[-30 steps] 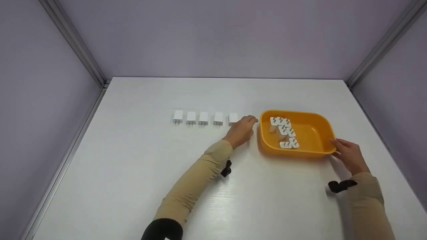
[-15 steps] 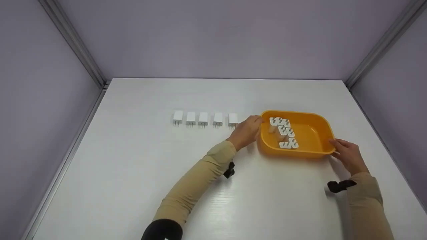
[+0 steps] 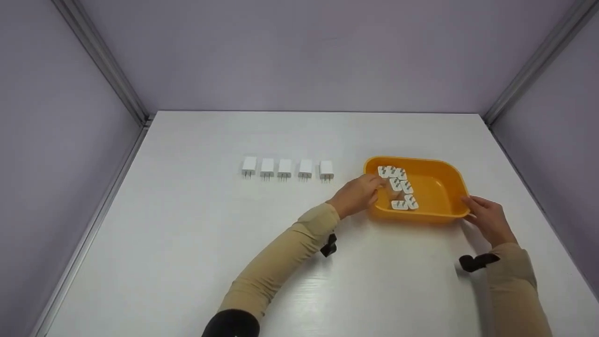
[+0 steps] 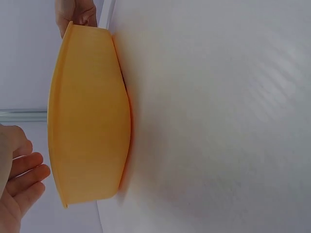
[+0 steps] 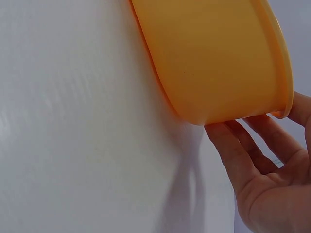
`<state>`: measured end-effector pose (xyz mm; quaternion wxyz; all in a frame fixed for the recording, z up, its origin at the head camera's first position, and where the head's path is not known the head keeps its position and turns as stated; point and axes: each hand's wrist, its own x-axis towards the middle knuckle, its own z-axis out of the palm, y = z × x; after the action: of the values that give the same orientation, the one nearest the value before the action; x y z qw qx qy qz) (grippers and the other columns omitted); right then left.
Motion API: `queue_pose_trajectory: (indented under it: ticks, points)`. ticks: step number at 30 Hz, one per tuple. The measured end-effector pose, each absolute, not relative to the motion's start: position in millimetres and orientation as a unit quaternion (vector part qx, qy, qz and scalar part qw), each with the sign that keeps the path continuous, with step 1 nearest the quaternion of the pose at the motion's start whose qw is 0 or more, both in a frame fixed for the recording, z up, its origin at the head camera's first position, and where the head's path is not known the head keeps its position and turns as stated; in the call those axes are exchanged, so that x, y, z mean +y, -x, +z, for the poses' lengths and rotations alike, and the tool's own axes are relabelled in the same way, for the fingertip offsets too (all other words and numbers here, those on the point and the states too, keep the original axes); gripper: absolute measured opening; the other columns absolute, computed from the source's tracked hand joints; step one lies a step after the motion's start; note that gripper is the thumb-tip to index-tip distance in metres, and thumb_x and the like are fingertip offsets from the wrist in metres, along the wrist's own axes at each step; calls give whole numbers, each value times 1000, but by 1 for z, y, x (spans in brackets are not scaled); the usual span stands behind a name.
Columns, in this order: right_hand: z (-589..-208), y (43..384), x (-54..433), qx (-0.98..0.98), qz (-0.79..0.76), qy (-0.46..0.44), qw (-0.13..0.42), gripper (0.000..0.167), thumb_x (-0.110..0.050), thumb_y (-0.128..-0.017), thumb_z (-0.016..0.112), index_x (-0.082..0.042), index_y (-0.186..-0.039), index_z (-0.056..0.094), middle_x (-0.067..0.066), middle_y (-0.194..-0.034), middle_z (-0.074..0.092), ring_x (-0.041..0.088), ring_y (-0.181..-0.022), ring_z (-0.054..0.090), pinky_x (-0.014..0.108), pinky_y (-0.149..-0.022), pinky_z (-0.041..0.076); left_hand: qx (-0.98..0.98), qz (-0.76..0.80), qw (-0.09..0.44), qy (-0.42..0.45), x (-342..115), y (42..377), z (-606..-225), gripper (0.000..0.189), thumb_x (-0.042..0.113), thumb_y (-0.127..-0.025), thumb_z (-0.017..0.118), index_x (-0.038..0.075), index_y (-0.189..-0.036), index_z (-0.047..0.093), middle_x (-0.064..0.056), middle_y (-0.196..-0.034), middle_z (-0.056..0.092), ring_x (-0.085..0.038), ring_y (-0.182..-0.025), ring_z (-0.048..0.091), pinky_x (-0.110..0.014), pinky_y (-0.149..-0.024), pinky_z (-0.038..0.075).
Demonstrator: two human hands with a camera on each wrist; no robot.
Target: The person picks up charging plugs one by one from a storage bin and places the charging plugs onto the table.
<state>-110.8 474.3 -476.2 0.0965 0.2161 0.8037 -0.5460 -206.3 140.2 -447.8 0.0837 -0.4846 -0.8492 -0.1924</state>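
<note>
A yellow plastic basin stands on the table at the right in the head view. Inside its left half are several white plug chargers, prongs up. My right hand grips the basin's right end, thumb over the rim and fingers against the outer wall, as the right wrist view also shows. My left hand reaches across the left rim, beside the chargers in the basin. In the left wrist view its fingers are loosely bent above the rim, with nothing visible between them and the thumb.
Left of the basin, several more white plug chargers lie in a row on the white table, prongs toward me. Pale walls with metal corner posts enclose the table at the back and sides.
My left hand has moved right and slightly toward me, from beside the row's last charger to over the basin's left rim. My right hand keeps its grip on the basin.
</note>
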Motion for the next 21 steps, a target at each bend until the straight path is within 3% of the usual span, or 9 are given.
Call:
queue_pose_trajectory:
  ticks: [6,10,14,17,21]
  points:
    - [-475,110,474,808,-542,-212,92,86,-56,-93,47,3,-150,23,16,-144,40,-15,-90,53,5,-80,52,-827,-219,54,515,153,201,-449,25,8,-97,50,5,-114,67,-8,-119,68,-17,-112,65,-20,-98,52]
    - [-474,108,476,801,-558,-201,79,85,-53,-93,50,6,-149,24,-7,-119,55,-14,-89,55,6,-79,52,-828,-219,15,516,161,198,-448,28,12,-100,47,7,-119,67,-7,-123,68,-20,-122,61,-23,-104,48]
    - [-475,106,476,782,-592,-187,59,85,-46,-93,54,12,-147,24,-25,-98,56,-11,-89,59,7,-77,53,-831,-218,-29,511,168,197,-450,33,10,-99,45,9,-126,63,-3,-129,66,-29,-136,48,-26,-112,41]
    - [-476,105,477,772,-607,-180,51,84,-43,-93,56,14,-145,24,-26,-95,58,-10,-88,60,7,-76,53,-832,-219,-51,508,173,196,-452,34,10,-99,47,8,-129,62,-4,-130,65,-25,-127,58,-23,-105,47]
    - [-476,105,477,769,-613,-176,51,83,-42,-94,56,15,-145,23,-26,-94,59,-10,-88,60,7,-76,54,-835,-222,-76,498,176,196,-453,35,13,-100,47,8,-132,59,-6,-133,63,-15,-94,70,-17,-87,54]
